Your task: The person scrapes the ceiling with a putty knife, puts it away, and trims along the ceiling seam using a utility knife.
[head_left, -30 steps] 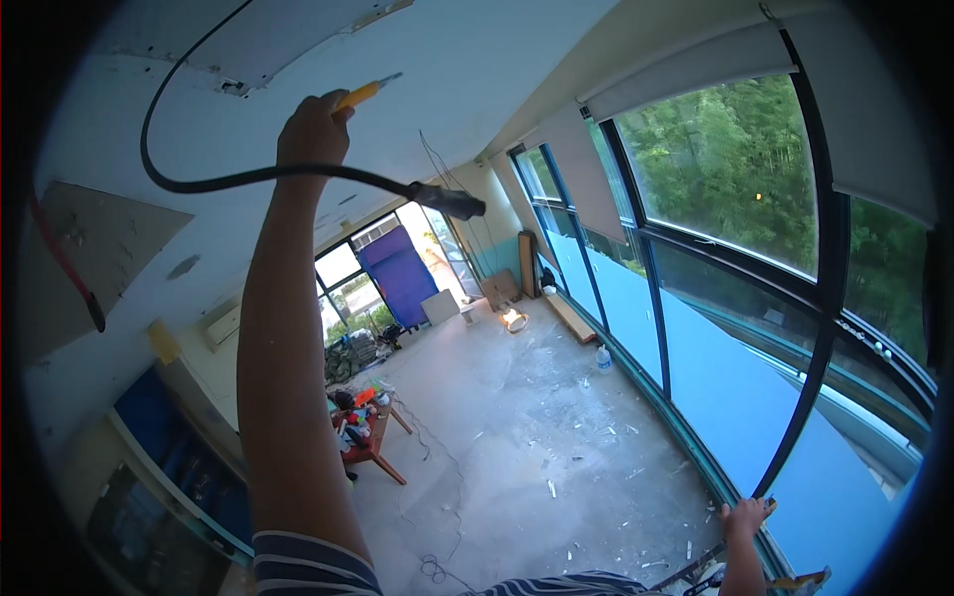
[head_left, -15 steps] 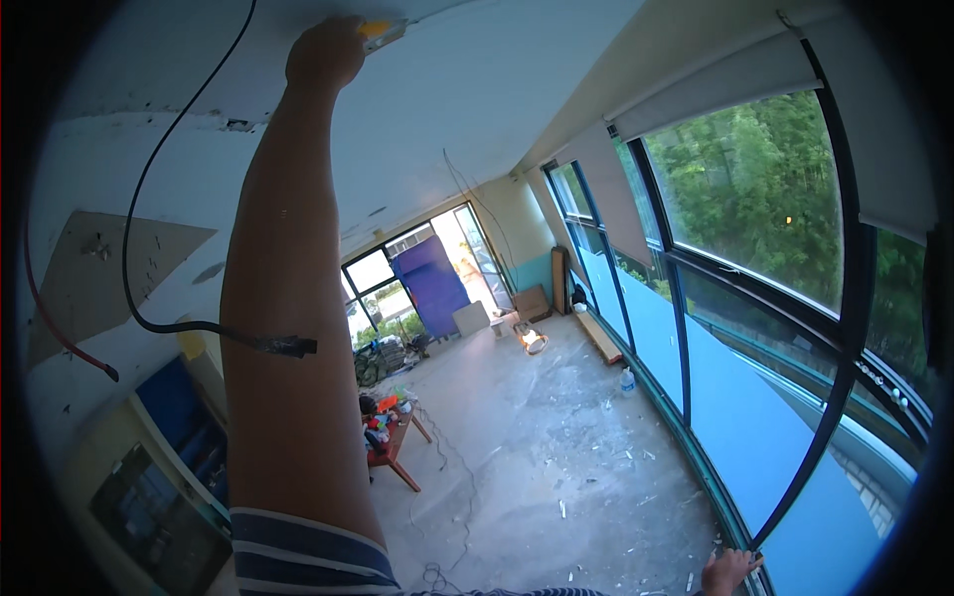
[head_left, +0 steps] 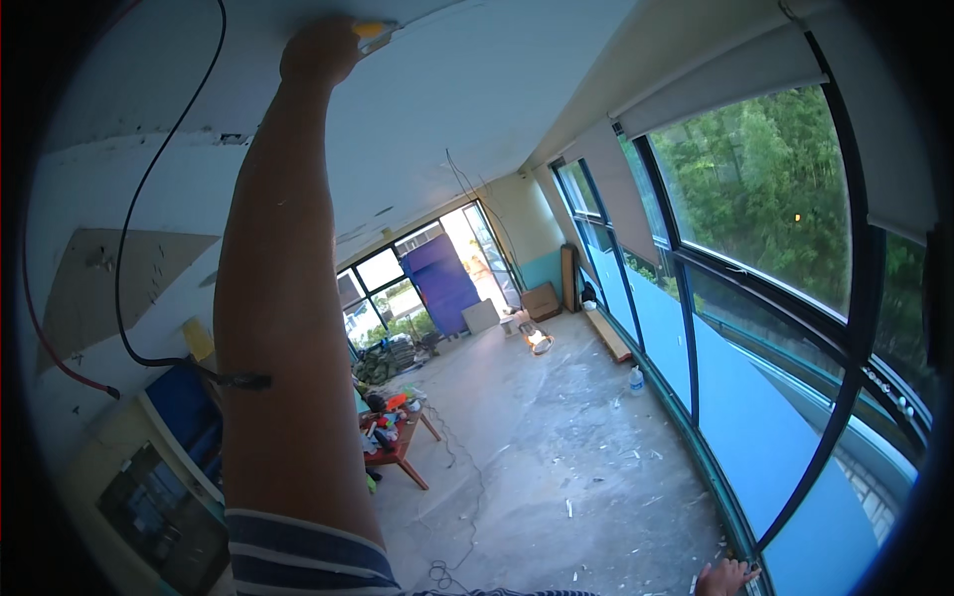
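My left arm reaches straight up, and my left hand [head_left: 318, 50] is closed around a yellow-handled tool [head_left: 376, 32] whose tip presses against the white ceiling [head_left: 497, 89]. A black cable [head_left: 149, 189] hangs from the ceiling left of the arm. It loops down, and its plug end [head_left: 246, 379] dangles beside my forearm. My right hand [head_left: 725, 578] shows only at the bottom edge, fingers spread, by the foot of a dark window post [head_left: 835, 427]. It holds nothing.
A red wire [head_left: 55, 358] hangs along the left wall. Far below, a low red table [head_left: 397, 442] carries several tools, and a thin cord trails over the dusty concrete floor [head_left: 556, 447]. Tall windows [head_left: 755, 248] line the right side. Boxes and a work light stand at the far end.
My left hand has risen with the tool until it touches the ceiling. The black cable it held has dropped free and now hangs beside my arm. My right hand sits lower in view.
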`<state>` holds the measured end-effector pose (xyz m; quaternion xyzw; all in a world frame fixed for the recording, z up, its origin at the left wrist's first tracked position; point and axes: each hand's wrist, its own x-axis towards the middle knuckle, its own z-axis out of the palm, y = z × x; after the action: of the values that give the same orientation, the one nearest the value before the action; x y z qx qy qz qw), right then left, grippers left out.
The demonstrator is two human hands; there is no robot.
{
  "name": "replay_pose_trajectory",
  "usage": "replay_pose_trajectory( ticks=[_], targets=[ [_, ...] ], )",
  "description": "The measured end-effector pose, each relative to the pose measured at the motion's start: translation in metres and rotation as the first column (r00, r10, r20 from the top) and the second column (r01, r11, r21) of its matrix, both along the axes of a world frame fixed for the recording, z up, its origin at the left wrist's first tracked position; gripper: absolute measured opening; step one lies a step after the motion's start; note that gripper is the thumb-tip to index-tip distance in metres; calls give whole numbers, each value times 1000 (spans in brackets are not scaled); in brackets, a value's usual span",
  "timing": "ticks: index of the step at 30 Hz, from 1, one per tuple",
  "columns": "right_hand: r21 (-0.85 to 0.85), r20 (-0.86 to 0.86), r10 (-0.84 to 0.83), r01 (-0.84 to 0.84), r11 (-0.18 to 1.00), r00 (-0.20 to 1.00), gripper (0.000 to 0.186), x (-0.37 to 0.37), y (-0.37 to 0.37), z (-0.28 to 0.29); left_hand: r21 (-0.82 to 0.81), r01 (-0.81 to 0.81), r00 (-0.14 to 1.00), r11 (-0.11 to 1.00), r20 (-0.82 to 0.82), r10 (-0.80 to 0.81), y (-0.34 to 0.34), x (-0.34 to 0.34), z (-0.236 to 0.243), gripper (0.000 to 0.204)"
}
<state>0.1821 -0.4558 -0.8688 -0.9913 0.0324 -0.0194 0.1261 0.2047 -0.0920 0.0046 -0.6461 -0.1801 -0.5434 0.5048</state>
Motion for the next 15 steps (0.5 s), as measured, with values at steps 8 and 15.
replay_pose_trajectory(
  ticks=[8,15],
  targets=[
    [24,44,8,-9,1000,999,31,1,-3,-13,-25,-86,996,996,-4,86,-4,1,2,34],
    [6,91,6,-7,1000,996,33,-1,-2,-12,60,-143,990,988,16,143,-12,1,-1,29]
  ],
)
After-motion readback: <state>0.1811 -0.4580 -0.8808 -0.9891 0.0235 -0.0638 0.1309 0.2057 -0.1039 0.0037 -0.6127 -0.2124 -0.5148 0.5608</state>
